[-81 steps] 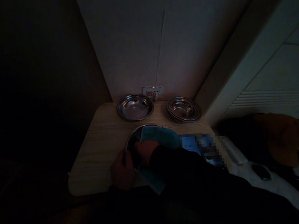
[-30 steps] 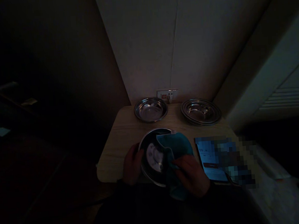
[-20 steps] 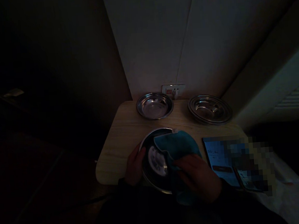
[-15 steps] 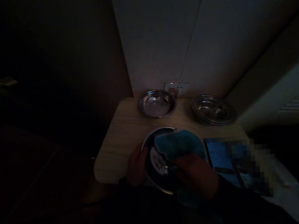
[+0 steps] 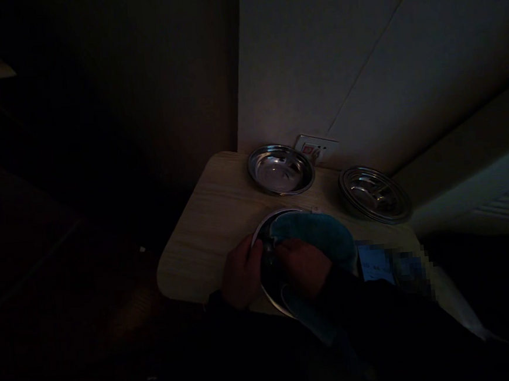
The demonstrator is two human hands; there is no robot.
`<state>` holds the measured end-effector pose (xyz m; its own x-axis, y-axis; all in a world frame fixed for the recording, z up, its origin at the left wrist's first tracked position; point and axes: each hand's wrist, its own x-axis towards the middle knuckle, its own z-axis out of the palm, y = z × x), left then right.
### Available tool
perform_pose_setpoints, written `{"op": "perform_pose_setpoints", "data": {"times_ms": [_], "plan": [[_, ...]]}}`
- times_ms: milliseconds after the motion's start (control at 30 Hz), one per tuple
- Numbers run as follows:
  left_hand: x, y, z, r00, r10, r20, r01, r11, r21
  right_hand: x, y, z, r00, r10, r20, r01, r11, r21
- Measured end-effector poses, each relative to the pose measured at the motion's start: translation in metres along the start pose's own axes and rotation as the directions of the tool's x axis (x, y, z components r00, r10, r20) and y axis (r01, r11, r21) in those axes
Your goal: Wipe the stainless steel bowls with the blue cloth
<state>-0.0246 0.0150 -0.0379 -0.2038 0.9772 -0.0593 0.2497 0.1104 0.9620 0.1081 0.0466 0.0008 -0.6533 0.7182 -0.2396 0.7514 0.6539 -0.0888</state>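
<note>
In the head view, my left hand (image 5: 242, 272) grips the left rim of a shiny metal bowl (image 5: 274, 300) near the table's front edge. My right hand (image 5: 303, 263) is closed on a teal cloth (image 5: 322, 232) and presses it against the inside of the bowl. Part of the cloth drapes over the bowl's right side, and another fold hangs toward my body. The cloth and my right hand hide much of the bowl's inside. The scene is dim, so my right fingertips are hard to make out.
A metal bowl (image 5: 280, 171) stands at the back of the wooden table (image 5: 196, 236). Several stacked metal bowls (image 5: 373, 196) sit at the back right. A phone or tablet (image 5: 375, 263) lies to the right, partly blurred. Behind is a wall with a socket (image 5: 317, 146).
My right hand has moved left and up across the inside of the bowl with the cloth. The left hand keeps hold of the rim. The camera view has tilted slightly.
</note>
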Motion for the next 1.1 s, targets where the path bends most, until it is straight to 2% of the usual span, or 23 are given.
{"op": "perform_pose_setpoints", "data": {"times_ms": [133,367,533,667,767,900,967,1100], "plan": [[-0.001,0.0,0.001,1.0,-0.007,-0.023,0.007,1.0,0.021,0.005,0.0,0.003,0.999,0.027,-0.04,-0.027,1.0,-0.009],[-0.002,0.003,0.006,1.0,-0.016,0.012,0.015,0.999,0.045,-0.01,0.0,0.0,0.996,-0.033,0.088,0.032,0.999,0.017],[-0.001,0.002,0.003,0.999,0.013,0.044,-0.017,0.995,0.098,0.007,0.002,-0.002,0.994,0.064,0.087,-0.063,0.998,-0.014],[-0.002,0.0,0.006,1.0,0.027,0.006,-0.027,0.997,0.078,0.017,0.003,-0.004,0.994,0.106,0.039,-0.105,0.994,-0.01],[-0.002,-0.001,0.008,0.999,0.02,-0.043,-0.017,0.998,0.058,0.006,-0.001,-0.004,0.994,0.057,0.09,-0.059,0.998,0.02],[-0.003,0.001,0.008,1.0,0.007,-0.026,-0.005,0.997,0.075,-0.009,-0.004,-0.003,0.987,-0.018,0.16,0.014,0.999,0.029],[-0.002,0.001,0.006,1.0,0.018,-0.012,-0.017,0.995,0.095,-0.003,-0.003,-0.003,0.988,-0.022,0.153,0.021,1.0,0.012],[-0.001,0.0,0.005,1.0,0.029,-0.008,-0.028,0.995,0.1,0.017,0.002,-0.004,0.998,0.035,0.06,-0.032,0.998,-0.051]]}}
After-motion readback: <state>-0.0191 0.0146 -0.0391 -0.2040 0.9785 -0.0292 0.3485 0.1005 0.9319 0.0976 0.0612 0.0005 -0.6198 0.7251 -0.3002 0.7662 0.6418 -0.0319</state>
